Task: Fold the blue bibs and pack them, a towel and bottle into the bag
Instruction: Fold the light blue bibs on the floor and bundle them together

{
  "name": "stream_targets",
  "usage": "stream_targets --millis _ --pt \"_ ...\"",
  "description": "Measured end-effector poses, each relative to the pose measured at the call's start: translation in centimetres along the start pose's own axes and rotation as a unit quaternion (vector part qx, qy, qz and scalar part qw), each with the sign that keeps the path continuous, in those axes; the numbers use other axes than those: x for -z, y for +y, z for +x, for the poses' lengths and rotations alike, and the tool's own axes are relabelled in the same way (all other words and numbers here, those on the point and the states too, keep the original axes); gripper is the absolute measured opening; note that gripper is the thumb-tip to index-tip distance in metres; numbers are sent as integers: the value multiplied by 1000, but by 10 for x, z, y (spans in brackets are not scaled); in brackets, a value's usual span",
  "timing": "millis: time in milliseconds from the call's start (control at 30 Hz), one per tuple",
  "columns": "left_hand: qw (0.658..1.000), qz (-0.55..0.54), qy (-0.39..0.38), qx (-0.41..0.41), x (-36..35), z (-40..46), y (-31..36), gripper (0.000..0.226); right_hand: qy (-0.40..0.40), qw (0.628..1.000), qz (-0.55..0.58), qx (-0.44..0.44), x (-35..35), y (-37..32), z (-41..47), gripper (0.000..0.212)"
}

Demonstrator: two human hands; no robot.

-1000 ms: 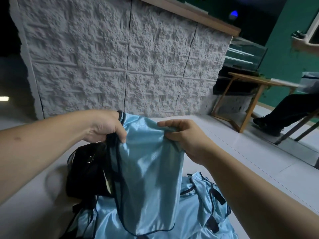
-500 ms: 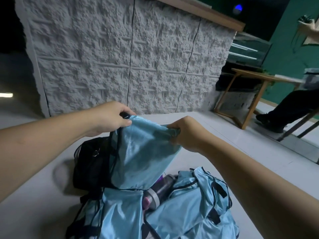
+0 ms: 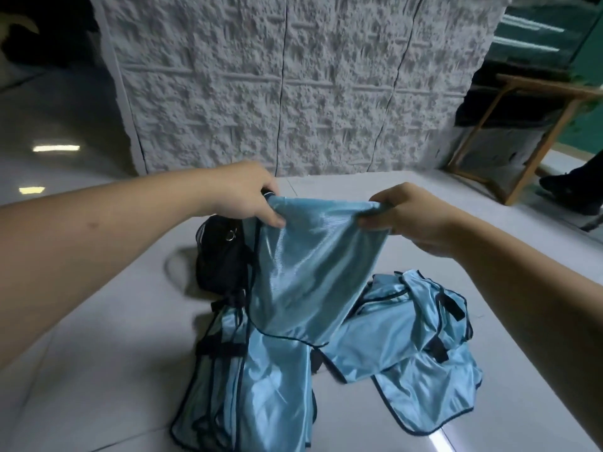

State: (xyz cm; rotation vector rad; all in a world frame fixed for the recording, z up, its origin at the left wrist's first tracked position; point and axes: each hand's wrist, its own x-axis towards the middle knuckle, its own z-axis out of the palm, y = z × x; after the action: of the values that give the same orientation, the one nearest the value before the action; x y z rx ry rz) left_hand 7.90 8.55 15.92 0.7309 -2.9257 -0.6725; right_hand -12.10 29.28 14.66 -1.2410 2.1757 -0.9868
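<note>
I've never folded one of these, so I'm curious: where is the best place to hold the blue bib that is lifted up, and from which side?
Probably by its top edge, at the two corners, coming from above. The left hand and right hand pinch the lifted bib there, so it hangs flat and smooth over the other bibs on the floor, ready to fold. Gripped mid-panel, the slippery fabric would likely bunch.

No readable text, labels, brands or numbers anywhere: none on the blue bibs (image 3: 303, 265), the black bag (image 3: 218, 256), or the textured wall (image 3: 293, 86).
</note>
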Motion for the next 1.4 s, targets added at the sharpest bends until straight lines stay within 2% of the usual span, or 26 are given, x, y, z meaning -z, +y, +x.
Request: stream_targets --millis 100,200,267,400,533,667,700,767,867,1067,1133,1200,1333,1400 --pt "987 -109 -112 28 -4 -17 -8 19 -97 991 89 -33 -10 0 -13 13" --pt "944 -235 -225 63 -17 -29 -26 37 -158 974 145 -79 -28 6 -18 17" --pt "913 -278 -287 87 -32 -32 -43 40 -187 960 176 -113 -44 17 -16 16" --pt "873 -330 -326 153 -76 -34 -77 27 -218 948 167 -161 -92 57 -2 26" --pt "900 -272 -268 212 -137 -24 -113 17 -191 963 80 -173 -150 96 12 11" --pt "938 -204 -149 238 -196 -5 -145 11 -98 986 -51 -127 -194 129 37 28" --pt "951 -167 -120 230 -206 1 -150 13 -81 987 -73 -118 -202 137 43 28" --pt "968 -108 -73 215 -220 12 -158 25 -58 987 -93 -114 -213 151 54 14" --pt "973 -85 -19 212 -236 26 -167 31 -20 987 -109 -114 -224 170 68 12" --pt "976 -67 48 200 -255 40 -178 29 38 983 -94 -150 -239 198 88 31" --pt "976 -58 67 200 -261 43 -179 30 45 981 -110 -153 -244 201 91 22" --pt "977 -12 77 196 -267 46 -175 37 55 978 -127 -159 -245 202 92 11" --pt "963 144 141 179 -276 53 -155 49 74 977 -127 -153 -241 202 91 25" --pt "962 161 176 132 -278 61 -139 49 76 983 -76 -151 -231 203 90 30"
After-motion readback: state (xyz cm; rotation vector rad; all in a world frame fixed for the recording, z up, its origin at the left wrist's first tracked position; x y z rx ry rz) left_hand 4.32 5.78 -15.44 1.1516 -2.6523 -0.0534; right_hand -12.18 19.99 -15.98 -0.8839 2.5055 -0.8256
